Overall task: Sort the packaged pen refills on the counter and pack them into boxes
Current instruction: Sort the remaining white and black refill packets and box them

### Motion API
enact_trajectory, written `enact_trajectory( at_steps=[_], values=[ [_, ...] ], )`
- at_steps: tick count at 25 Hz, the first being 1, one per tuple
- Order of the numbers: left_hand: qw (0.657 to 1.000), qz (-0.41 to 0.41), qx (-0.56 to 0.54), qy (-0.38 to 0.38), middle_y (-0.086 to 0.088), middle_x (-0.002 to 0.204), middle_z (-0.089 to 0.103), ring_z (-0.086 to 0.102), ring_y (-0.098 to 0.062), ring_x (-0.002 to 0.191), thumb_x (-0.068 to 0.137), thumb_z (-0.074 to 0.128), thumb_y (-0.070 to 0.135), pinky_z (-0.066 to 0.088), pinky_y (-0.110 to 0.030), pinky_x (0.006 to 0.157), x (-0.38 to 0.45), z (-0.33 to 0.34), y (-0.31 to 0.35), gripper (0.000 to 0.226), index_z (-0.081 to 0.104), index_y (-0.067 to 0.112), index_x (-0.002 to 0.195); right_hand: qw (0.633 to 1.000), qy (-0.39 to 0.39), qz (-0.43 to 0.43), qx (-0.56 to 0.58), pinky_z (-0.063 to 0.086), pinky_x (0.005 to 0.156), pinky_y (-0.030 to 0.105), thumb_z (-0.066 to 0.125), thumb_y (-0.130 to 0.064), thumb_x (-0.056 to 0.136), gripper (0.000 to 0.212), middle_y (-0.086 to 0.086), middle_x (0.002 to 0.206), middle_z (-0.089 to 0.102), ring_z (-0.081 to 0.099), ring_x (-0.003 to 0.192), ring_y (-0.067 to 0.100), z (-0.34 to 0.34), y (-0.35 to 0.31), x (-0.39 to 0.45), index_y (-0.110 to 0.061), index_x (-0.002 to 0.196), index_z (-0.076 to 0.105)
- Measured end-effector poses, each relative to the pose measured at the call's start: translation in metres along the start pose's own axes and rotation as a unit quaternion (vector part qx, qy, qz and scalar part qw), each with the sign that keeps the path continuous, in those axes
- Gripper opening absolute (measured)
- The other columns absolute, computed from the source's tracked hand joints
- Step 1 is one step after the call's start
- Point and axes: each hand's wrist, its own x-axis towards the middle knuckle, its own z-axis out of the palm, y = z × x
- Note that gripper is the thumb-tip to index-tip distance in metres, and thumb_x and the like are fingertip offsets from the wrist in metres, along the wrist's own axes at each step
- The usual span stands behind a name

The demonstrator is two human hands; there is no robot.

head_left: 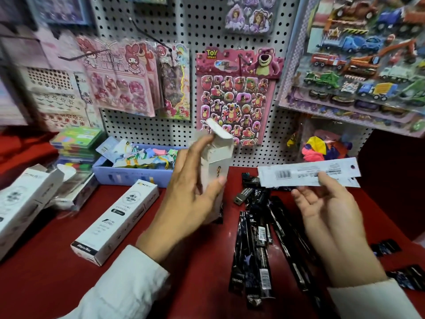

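Left hand (190, 192) is gripping an upright white box (215, 166), flap open, above the counter's (57, 268) middle; right hand (326, 208) is pinching a white refill packet (308, 172) beside it. Packing step: next, probably aiming the packet into the opening. Black packets (257, 249) are lying below.

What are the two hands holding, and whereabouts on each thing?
The left hand grips an upright white box around its middle, top flap open. The right hand pinches a white refill packet along its lower edge, near the middle.
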Motion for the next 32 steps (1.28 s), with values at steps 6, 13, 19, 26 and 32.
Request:
enact_trajectory(
  at_steps=[6,13,19,26,32],
  values=[
    [0.993,-0.039,0.098,-0.048,0.008,0.113,0.046,0.049,-0.005,0.098,0.086,0.068,0.033,0.041,-0.026,0.076,-0.01,-0.005,-0.001,0.063,0.034,0.049,0.136,0.997,-0.039,-0.062,-0.017,0.054,0.054,0.027,0.05,-0.01,0.098,0.014,-0.002,0.069,0.071,0.064,0.06,0.014,0.014,-0.007,-0.019,-0.019,0.091,0.057],
    [0.98,-0.023,0.189,-0.059,0.008,0.106,0.041,0.058,-0.025,0.087,0.086,0.061,0.046,0.047,-0.036,0.068,-0.01,-0.002,0.009,0.047,0.033,0.044,0.124,0.921,-0.184,-0.31,-0.147,0.059,0.054,0.029,0.056,-0.013,0.095,0.011,-0.005,0.091,0.073,0.072,0.077,0.016,0.082,-0.013,-0.035,-0.021,0.101,0.062],
    [0.976,-0.012,0.214,-0.038,0.008,0.105,0.043,0.057,-0.02,0.086,0.086,0.06,0.043,0.035,-0.031,0.063,-0.012,0.003,0.016,0.039,0.037,0.039,0.117,0.778,-0.218,-0.41,-0.424,0.053,0.061,0.051,0.055,-0.032,0.096,0.024,0.007,0.08,0.067,0.065,0.071,0.027,0.093,0.006,-0.022,-0.009,0.092,0.06],
    [0.977,-0.003,0.205,-0.051,0.004,0.106,0.042,0.056,-0.023,0.093,0.087,0.061,0.035,0.043,-0.036,0.068,-0.013,0.005,0.022,0.042,0.036,0.035,0.121,0.664,-0.273,-0.365,-0.594,0.051,0.066,0.044,0.055,-0.031,0.095,0.023,0.008,0.077,0.066,0.059,0.069,0.028,0.096,0.009,-0.024,-0.009,0.091,0.06],
    [0.977,0.0,0.209,-0.052,0.003,0.112,0.045,0.056,-0.023,0.098,0.087,0.062,0.036,0.048,-0.04,0.074,-0.016,0.005,0.025,0.046,0.035,0.035,0.124,0.713,-0.225,-0.391,-0.537,0.041,0.05,0.03,0.068,-0.031,0.083,0.021,-0.001,0.052,0.054,0.049,0.049,0.013,0.096,0.003,-0.028,-0.014,0.074,0.06]
  ],
)
